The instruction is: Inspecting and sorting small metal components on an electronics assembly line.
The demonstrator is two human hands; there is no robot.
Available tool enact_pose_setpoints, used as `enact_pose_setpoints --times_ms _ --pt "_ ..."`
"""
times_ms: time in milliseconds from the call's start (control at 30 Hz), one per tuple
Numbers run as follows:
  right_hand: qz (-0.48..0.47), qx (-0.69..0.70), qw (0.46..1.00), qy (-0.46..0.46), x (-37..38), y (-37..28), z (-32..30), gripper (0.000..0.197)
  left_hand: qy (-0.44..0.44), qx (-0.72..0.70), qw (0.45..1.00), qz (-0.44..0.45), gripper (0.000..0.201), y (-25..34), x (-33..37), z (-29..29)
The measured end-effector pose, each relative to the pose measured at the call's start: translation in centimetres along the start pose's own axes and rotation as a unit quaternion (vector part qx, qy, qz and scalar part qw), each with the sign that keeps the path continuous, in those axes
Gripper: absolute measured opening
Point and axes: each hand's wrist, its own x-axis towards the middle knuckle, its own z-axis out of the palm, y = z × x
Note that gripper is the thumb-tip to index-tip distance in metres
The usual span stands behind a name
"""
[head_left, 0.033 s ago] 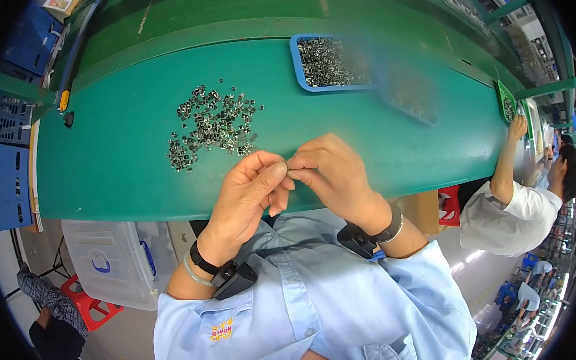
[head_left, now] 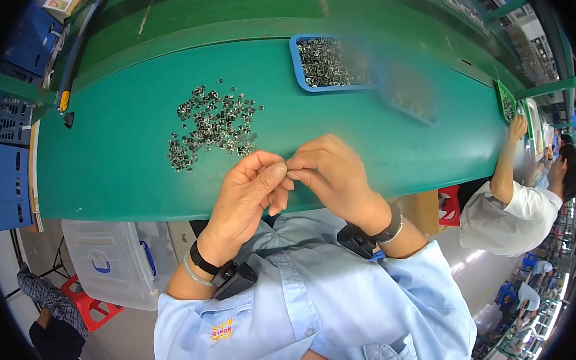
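Observation:
My left hand [head_left: 251, 193] and my right hand [head_left: 336, 174] meet over the near edge of the green work table [head_left: 130, 189]. Thumb and forefinger of each are pinched together, tip against tip. Whatever lies between them is tiny and almost wholly covered by the fingers. Just beyond my left hand spreads a loose pile of small black-and-silver parts [head_left: 215, 122]. A blue tray [head_left: 300, 70] full of similar small parts stands farther back, right of the pile; a blur in the picture veils its right side.
A second, blurred tray [head_left: 415, 96] adjoins the blue one. At the right, a co-worker in white [head_left: 511, 222] reaches to a green tray [head_left: 506, 97]. Blue crates [head_left: 3, 187] stand at the left. A lidded clear plastic box [head_left: 105, 257] and a red stool [head_left: 94, 307] are below the table.

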Motion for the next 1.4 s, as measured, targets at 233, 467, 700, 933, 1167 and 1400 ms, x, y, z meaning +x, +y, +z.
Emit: enact_pose_setpoints --times_ms 233,467,700,933,1167,1400 --pt "0.018 0.03 0.999 0.002 -0.3 -0.8 0.1 0.02 -0.05 -0.075 0.995 0.033 0.014 -1.2 0.4 -0.3" --pt "0.011 0.004 1.0 0.007 -0.6 -0.2 0.2 0.02 -0.026 -0.039 0.999 0.028 0.012 -1.1 0.5 -0.3" --pt "0.036 0.053 0.998 0.012 -0.2 -0.3 -0.1 0.018 0.01 0.001 0.999 0.031 0.014 0.3 0.0 0.9" --pt "0.1 0.182 0.978 0.025 -0.6 -0.8 0.2 0.015 -0.09 -0.171 0.981 -0.002 0.014 -0.9 0.0 0.7" --pt "0.059 0.147 0.987 0.02 -0.7 -0.6 0.2 0.014 -0.076 -0.16 0.984 -0.001 0.013 -0.8 -0.1 0.7" --pt "-0.047 0.058 0.997 0.017 -0.3 -0.2 0.0 0.02 -0.068 -0.091 0.993 0.012 0.014 -0.4 -0.2 0.4"
